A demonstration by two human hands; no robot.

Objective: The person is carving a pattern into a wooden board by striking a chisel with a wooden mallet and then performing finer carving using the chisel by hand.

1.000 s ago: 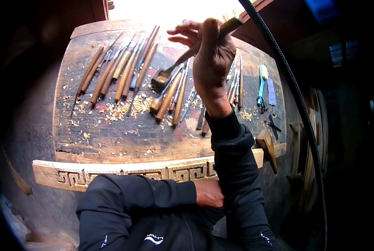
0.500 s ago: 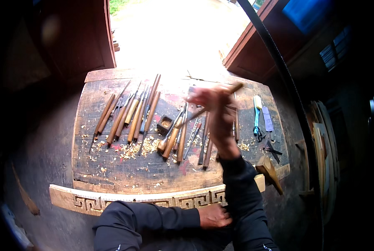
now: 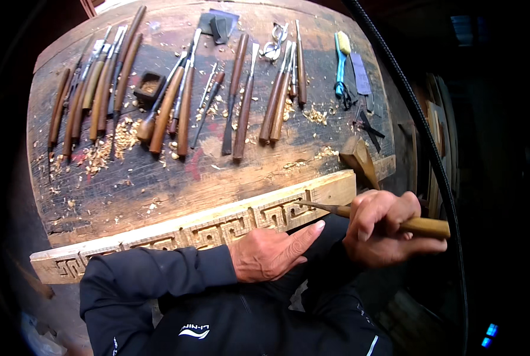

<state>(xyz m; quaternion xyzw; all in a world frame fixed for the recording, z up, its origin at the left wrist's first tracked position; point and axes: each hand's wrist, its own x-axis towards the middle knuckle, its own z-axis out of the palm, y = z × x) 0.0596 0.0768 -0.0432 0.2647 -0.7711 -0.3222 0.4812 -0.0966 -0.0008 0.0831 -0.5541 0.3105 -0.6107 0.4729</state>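
Observation:
A long pale board (image 3: 333,190) with a carved, right-angled key pattern lies slantwise along the near edge of the workbench. My right hand (image 3: 379,228) grips a carving chisel (image 3: 426,227) by its wooden handle, fingers wrapped round it. The narrow blade points left, its tip at the carved grooves near the board's right end. Against the board's near side is my left hand (image 3: 270,254), index finger stretched out toward the chisel tip and the other fingers bent, partly hidden. No tool shows in it.
Several wooden-handled chisels (image 3: 244,115) lie in rows across the worn workbench (image 3: 176,190), among wood shavings (image 3: 108,148). A small dark box (image 3: 150,87), a blue-handled brush (image 3: 341,59) and a wooden block-like tool (image 3: 360,159) are there too. A black cable (image 3: 416,107) hangs at the right.
My right hand has come down from above the bench, with a tool in it, to the board's right end. My left index finger has straightened. The view has tilted downward.

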